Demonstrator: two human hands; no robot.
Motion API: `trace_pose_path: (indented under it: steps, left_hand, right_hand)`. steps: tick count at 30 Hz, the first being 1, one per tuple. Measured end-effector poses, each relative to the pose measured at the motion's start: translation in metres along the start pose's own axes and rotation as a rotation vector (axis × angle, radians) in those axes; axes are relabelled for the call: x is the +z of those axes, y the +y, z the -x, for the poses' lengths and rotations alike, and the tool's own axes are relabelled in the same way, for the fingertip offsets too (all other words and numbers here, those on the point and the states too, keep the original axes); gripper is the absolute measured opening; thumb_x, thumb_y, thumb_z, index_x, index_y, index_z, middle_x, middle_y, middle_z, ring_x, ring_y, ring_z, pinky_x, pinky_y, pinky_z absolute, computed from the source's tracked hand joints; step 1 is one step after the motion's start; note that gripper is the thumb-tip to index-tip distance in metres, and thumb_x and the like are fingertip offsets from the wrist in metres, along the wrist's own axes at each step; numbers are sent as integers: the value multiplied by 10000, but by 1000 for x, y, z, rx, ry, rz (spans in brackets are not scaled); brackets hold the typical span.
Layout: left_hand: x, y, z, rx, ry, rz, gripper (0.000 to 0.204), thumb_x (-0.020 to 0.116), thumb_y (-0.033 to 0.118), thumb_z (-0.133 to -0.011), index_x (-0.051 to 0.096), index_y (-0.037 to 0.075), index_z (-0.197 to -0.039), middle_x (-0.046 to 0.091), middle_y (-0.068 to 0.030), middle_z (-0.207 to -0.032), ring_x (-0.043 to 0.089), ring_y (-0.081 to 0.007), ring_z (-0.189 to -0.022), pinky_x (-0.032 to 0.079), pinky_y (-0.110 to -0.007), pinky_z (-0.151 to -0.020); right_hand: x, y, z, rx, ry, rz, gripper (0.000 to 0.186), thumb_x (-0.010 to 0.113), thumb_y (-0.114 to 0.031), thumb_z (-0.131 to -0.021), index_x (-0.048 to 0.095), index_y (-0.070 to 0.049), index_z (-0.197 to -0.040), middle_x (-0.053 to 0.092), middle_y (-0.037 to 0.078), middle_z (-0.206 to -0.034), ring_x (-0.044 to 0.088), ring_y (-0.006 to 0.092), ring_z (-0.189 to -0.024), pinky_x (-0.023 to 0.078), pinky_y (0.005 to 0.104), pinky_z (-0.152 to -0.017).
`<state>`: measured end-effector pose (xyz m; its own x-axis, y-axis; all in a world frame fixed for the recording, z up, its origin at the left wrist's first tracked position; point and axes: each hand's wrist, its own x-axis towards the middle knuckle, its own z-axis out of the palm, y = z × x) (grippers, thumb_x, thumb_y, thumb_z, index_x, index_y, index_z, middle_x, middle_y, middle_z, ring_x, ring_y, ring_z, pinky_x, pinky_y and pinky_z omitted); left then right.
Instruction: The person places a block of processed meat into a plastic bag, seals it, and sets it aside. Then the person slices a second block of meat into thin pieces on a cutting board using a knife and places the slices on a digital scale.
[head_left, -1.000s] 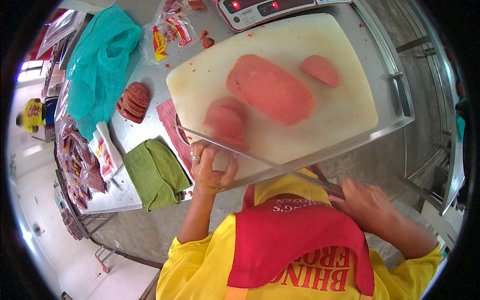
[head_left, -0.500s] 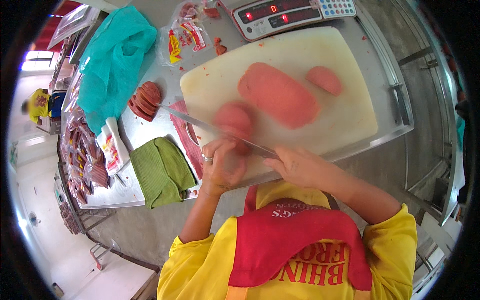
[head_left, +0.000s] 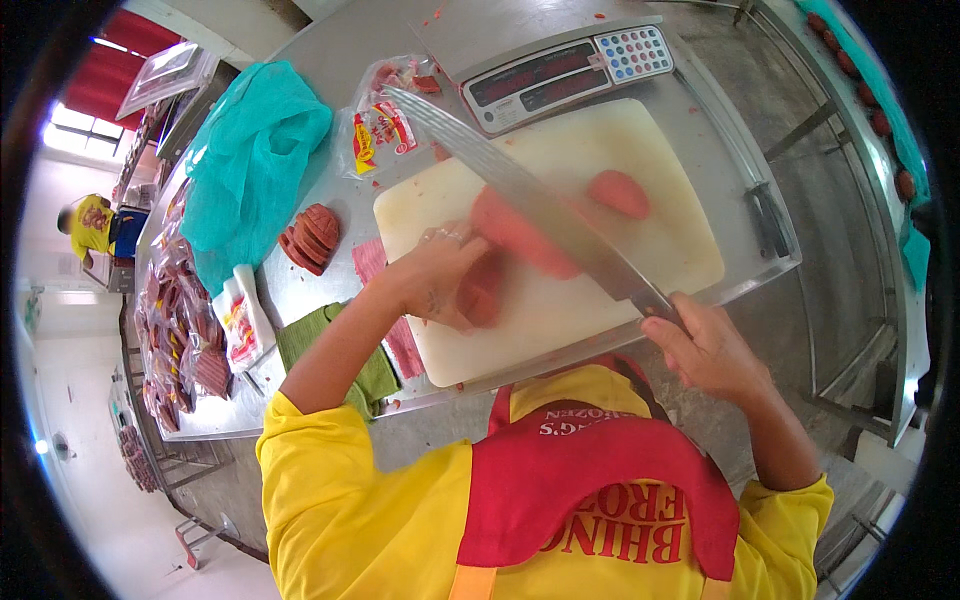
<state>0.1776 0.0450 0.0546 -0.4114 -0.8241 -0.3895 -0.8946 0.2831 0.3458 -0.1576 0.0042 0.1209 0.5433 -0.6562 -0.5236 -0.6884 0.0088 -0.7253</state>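
Note:
My right hand is wrapped round the handle of a long knife. The wide blade is raised, reaching across the white cutting board toward the far left. Below it lies a large pink meat loaf piece, partly covered by the blade. My left hand, slightly blurred, curls over cut meat slices at the board's left side; its fingers partly hide them. A smaller pink end piece rests beyond the blade.
Sliced meat lies on the steel table left of the board, beside a green cloth and teal plastic. A digital scale stands behind the board. Packaged meat lines the left edge. Another person stands far left.
The knife has come up off the meat slices, and my right hand has moved right with it. My left hand has shifted farther over the slices. The view has tilted slightly.

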Motion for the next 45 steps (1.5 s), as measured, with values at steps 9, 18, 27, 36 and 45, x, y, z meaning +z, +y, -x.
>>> trace_pose_path:
  steps: [9,18,27,36,45]
  left_hand:
    - [31,5,16,12,52,-1,780,818,348,-498,474,26,-1120,492,-208,-1132,463,-387,-1085,379,-464,-924]
    - [29,32,31,-238,146,-84,717,775,340,-515,510,31,-1105,543,-213,-1042,514,-399,-1015,435,-445,-887]
    - [78,-1,60,-1018,687,419,775,831,416,-536,518,3,-1113,590,-219,-1065,598,-352,-934,499,-397,-803]
    - [80,-53,82,-1191,706,1231,772,835,221,-582,487,-68,-1208,626,-127,-1029,635,-229,-851,520,-355,-739]
    - [-135,-103,-117,-486,833,1126,467,763,316,-702,596,-6,-997,644,-85,-805,633,-175,-627,530,-310,-516]
  right_hand:
    - [-5,49,33,154,143,-166,314,554,-329,-938,523,-29,-849,529,32,-570,487,100,-426,396,277,-405]
    - [-31,88,28,158,231,-347,298,533,-324,-948,541,-34,-882,520,20,-573,478,90,-417,383,262,-375]
    - [-60,97,3,126,172,-429,284,522,-303,-949,534,-23,-902,512,24,-570,463,87,-408,370,263,-366]
    - [-78,92,-12,151,124,-402,295,536,-304,-942,533,-12,-899,511,17,-591,468,85,-428,373,259,-380]
    - [-85,110,-9,146,213,-535,256,534,-262,-949,532,-10,-905,507,14,-561,455,85,-401,360,257,-371]
